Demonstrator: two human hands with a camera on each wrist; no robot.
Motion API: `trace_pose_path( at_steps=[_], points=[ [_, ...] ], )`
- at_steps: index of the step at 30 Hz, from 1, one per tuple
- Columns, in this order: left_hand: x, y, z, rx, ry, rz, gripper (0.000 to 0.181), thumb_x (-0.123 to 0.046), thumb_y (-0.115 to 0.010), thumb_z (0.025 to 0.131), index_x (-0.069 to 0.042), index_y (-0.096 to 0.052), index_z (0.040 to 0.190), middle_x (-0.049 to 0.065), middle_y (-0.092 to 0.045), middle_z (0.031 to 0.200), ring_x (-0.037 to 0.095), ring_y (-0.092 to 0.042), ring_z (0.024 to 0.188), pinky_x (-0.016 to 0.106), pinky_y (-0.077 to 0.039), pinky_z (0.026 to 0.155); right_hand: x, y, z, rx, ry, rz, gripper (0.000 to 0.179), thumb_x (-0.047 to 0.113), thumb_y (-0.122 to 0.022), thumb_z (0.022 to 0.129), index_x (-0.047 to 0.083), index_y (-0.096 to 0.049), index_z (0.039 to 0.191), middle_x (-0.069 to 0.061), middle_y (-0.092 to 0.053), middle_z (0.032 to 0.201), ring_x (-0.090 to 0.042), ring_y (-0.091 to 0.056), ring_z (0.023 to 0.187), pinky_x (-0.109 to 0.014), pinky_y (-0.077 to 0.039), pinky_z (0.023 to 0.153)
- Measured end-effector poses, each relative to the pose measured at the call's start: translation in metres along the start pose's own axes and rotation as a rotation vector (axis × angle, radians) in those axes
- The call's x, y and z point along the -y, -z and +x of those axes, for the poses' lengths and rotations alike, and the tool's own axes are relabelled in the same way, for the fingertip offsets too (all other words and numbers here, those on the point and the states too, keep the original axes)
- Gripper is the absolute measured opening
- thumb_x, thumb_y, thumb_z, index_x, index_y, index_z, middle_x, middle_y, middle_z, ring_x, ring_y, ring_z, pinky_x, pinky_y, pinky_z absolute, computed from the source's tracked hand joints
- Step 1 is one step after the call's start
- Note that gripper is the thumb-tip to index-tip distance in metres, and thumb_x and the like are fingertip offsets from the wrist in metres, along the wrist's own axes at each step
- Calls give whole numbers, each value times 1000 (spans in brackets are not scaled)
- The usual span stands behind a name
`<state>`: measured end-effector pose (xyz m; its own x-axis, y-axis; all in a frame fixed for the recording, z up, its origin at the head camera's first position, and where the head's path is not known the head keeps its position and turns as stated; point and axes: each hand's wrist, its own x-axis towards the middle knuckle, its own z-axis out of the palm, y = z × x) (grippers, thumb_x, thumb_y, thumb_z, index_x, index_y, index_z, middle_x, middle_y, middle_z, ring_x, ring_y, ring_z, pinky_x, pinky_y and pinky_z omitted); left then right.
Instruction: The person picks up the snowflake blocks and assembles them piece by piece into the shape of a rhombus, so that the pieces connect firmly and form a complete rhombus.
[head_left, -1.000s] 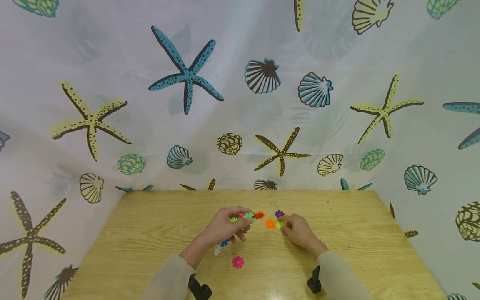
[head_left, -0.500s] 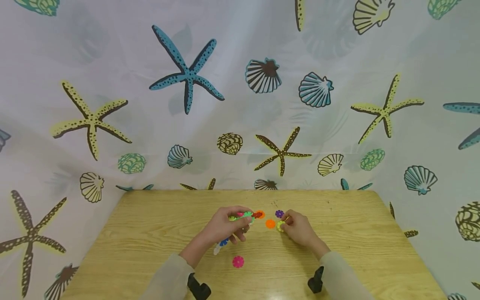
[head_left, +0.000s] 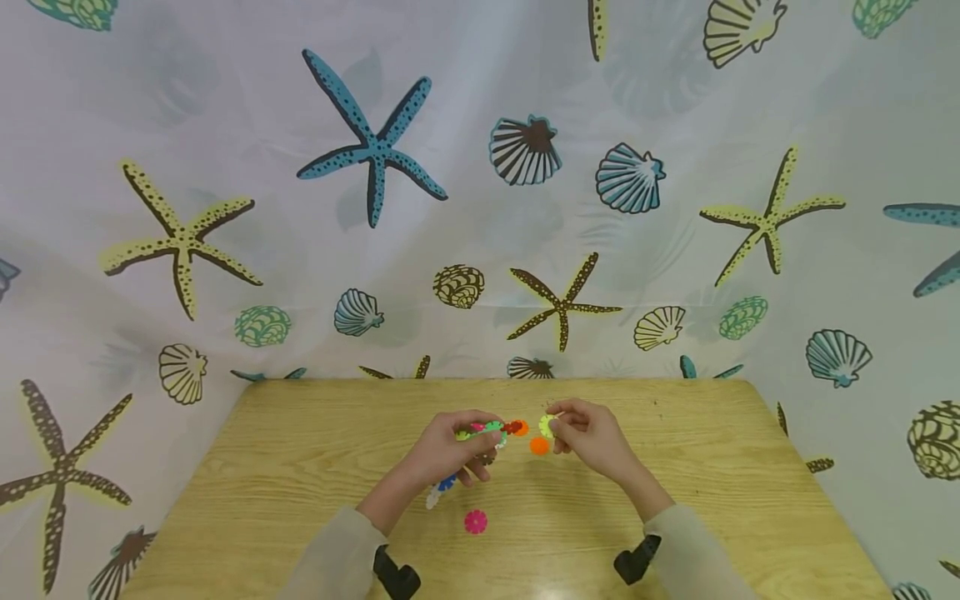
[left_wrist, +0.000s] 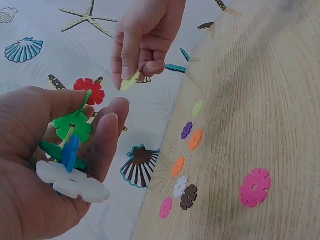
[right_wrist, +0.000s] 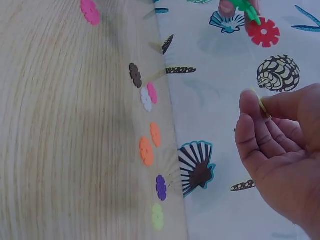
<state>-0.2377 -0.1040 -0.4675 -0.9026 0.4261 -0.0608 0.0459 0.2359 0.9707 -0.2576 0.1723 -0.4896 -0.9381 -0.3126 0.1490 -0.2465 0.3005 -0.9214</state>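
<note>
Yellow notched disc (head_left: pixel 546 427): right of centre in the head frame's lower half, raised off the table, pinched between thumb and forefinger of right hand (head_left: pixel 594 440). Angled up from lower right, other fingers loosely curled below the pinch. Left hand (head_left: pixel 448 448): angled up from lower left, thumb and fingers curled round linked disc cluster (head_left: pixel 493 430). Hands apart, with a clear gap between.

In the cluster, per left wrist view: white disc (left_wrist: pixel 72 182) lowest, blue disc (left_wrist: pixel 70 155) standing out of it, green disc (left_wrist: pixel 73 127) above, red disc (left_wrist: pixel 90 91) at the top end.

Versus half a second ago: yellow notched disc moved up and left in the head frame, right hand lifted along with it. Purple disc (left_wrist: pixel 186 130), visible then just above the fingers, now out of sight in the head view. Left hand and cluster practically unmoved.

Loose on wood-grain table (head_left: pixel 300 450): in left wrist view, a slanting row from upper right to lower left, with yellow-green disc (left_wrist: pixel 197 108), purple, upper orange disc (left_wrist: pixel 195 139), lower orange disc (left_wrist: pixel 178 166), loose white disc (left_wrist: pixel 180 186), brown disc (left_wrist: pixel 188 197), small pink disc (left_wrist: pixel 166 208). Large-looking pink disc (left_wrist: pixel 255 187) well right of the row. Behind: white starfish-and-shell cloth (head_left: pixel 480 225).
</note>
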Motion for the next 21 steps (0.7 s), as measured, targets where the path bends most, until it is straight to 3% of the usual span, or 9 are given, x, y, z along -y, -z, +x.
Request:
trace_pose_path(
  at_steps=[5, 12, 21],
  points=[
    [0, -1, 1, -5, -6, 10, 38, -29, -68, 105, -8, -69, 136, 9, -72, 91, 25, -76, 66, 32, -62, 55, 13, -2, -1, 8, 11, 14, 27, 10, -66, 104, -4, -69, 127, -19, -74, 92, -17, -70, 69, -31, -64, 72],
    [0, 0, 1, -2, -17, 20, 38, -29, -68, 105, -7, -68, 136, 9, -72, 91, 26, -76, 66, 33, -62, 55, 29, -6, -3, 33, 13, 29, 26, 9, -65, 105, -3, -68, 127, -8, -72, 88, -12, -68, 69, -28, -63, 73],
    [1, 1, 1, 6, -25, 13, 39, -28, -67, 106, -6, -66, 138, 9, -72, 91, 22, -76, 65, 33, -62, 56, 36, -8, -3, 47, 23, 25, 26, 8, -65, 104, -6, -68, 126, -8, -71, 88, -19, -69, 71, -27, -63, 72]
  ],
)
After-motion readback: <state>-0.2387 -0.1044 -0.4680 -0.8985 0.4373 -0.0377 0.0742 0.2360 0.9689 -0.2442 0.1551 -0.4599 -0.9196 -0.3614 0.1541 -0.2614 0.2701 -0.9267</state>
